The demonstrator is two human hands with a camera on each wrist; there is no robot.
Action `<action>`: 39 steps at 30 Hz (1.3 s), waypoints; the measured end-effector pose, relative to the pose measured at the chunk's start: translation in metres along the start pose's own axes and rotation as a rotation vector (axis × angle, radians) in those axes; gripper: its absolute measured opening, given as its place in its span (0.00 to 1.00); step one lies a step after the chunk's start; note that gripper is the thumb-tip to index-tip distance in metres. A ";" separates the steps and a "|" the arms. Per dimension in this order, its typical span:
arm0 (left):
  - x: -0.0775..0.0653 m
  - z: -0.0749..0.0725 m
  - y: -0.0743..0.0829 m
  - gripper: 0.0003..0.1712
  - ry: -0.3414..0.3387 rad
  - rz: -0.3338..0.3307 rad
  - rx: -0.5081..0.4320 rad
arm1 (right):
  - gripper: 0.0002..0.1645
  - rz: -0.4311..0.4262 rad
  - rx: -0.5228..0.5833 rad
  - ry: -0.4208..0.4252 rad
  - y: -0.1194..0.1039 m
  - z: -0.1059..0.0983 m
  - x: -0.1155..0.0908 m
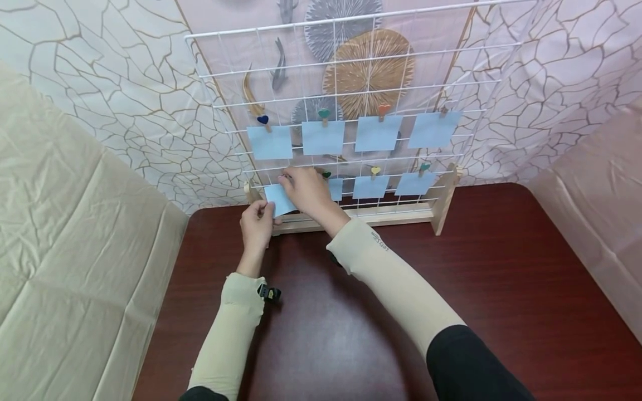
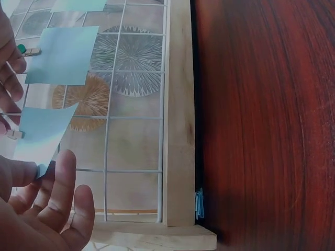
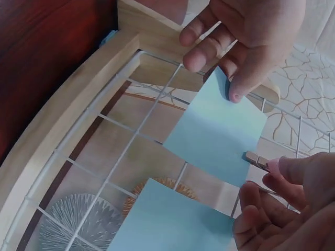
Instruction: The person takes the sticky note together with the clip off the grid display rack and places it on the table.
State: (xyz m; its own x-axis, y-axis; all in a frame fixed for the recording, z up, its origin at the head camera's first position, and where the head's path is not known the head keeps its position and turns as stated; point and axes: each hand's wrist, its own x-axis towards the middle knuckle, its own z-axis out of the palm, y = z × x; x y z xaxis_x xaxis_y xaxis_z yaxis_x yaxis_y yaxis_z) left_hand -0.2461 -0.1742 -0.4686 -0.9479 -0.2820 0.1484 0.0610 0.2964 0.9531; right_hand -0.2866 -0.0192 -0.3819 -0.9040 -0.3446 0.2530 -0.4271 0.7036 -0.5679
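Note:
A light blue paper card (image 1: 278,199) stands tilted at the lower left of the white wire grid (image 1: 241,104). My left hand (image 1: 257,223) pinches the card's lower left corner between thumb and fingers. At the card's upper edge my right hand (image 1: 308,192) pinches a small wooden clothespin (image 3: 256,160), whose tip overlaps the card in the right wrist view. Beside it hangs another blue card (image 2: 64,56), held by a clothespin with a green top (image 2: 27,50). In the head view my right hand partly covers that neighbouring card.
Four-sided blue cards hang in two rows, including an upper left card (image 1: 270,142) under a dark blue heart clip (image 1: 263,120). A wooden stand (image 1: 441,206) supports the grid on the dark red table (image 1: 501,267). A small light blue object (image 2: 199,203) lies by the stand's base.

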 end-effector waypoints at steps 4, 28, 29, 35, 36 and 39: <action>0.000 0.000 0.000 0.13 0.008 0.000 0.007 | 0.19 0.009 0.004 0.009 0.001 0.000 0.000; 0.001 0.001 0.003 0.13 0.017 0.026 0.044 | 0.17 -0.028 -0.049 0.051 0.006 0.005 -0.001; 0.001 0.001 0.003 0.13 0.015 0.024 0.045 | 0.17 -0.027 -0.042 0.057 0.006 0.005 -0.002; -0.001 0.000 0.002 0.12 0.020 0.023 0.044 | 0.17 -0.032 0.002 0.112 0.007 0.004 -0.005; -0.002 0.000 0.002 0.12 0.020 0.024 0.045 | 0.17 -0.031 0.008 0.117 0.007 0.004 -0.005; -0.003 -0.001 0.002 0.12 0.019 0.029 0.052 | 0.17 -0.018 0.029 0.113 0.007 0.002 -0.005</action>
State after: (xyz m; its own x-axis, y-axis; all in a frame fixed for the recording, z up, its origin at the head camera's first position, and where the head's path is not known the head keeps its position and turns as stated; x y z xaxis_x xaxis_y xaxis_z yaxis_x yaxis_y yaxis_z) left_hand -0.2429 -0.1733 -0.4670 -0.9397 -0.2897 0.1817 0.0720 0.3517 0.9333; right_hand -0.2846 -0.0138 -0.3889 -0.8929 -0.2839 0.3494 -0.4445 0.6791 -0.5842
